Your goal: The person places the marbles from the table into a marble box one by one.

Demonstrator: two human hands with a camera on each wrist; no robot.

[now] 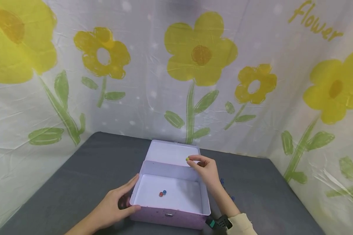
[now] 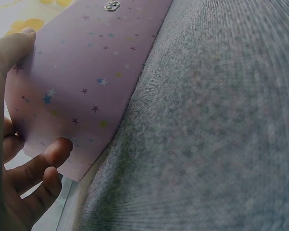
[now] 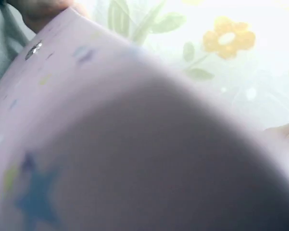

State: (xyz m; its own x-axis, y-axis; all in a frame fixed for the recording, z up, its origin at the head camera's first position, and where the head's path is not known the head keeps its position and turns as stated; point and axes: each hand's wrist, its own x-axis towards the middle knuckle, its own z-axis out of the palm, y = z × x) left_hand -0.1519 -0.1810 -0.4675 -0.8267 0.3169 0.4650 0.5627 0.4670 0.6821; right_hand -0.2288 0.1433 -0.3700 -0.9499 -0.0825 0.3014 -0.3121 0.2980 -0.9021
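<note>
White curtain backdrop printed with yellow flowers (image 1: 148, 98), dark grey tabletop (image 1: 111, 156); we see a pale purple, star-printed rectangular box (image 1: 176, 220), lid (image 1: 170, 150) folded back, between two hands.
Right hand (image 1: 207, 169): thumb and index finger pinch a small yellow-green bead (image 1: 187, 159) above the lid, near the box's far rim. Left hand (image 1: 114, 205): thumb and fingers spread wide, fairly straight, touching the box's near left corner and left side. Inside, on the white floor, we have one small red round bead (image 1: 161, 194) just beside one small blue round bead (image 1: 164, 192). More small blue pieces (image 1: 232, 198) on the tabletop right of the box, partly behind the right forearm.
</note>
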